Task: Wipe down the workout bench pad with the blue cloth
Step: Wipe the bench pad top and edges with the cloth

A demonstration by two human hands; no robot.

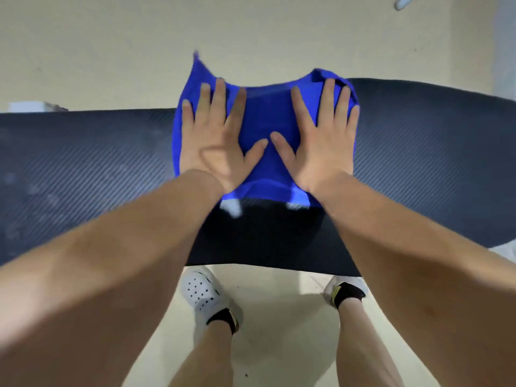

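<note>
Stretching across the view from left to right, the dark bench pad (97,169) has a fine diagonal weave with pale smudges towards its left end, and its long axis runs side to side. Beige floor (279,317) lies before and beyond it. The blue cloth (259,118) lies spread on the pad's middle, its far edge hanging past the pad's far side. The left hand (215,141) and right hand (321,138) press flat on it, fingers splayed, thumbs nearly meeting. Two white shoes (202,296) stand below the near edge.
</note>
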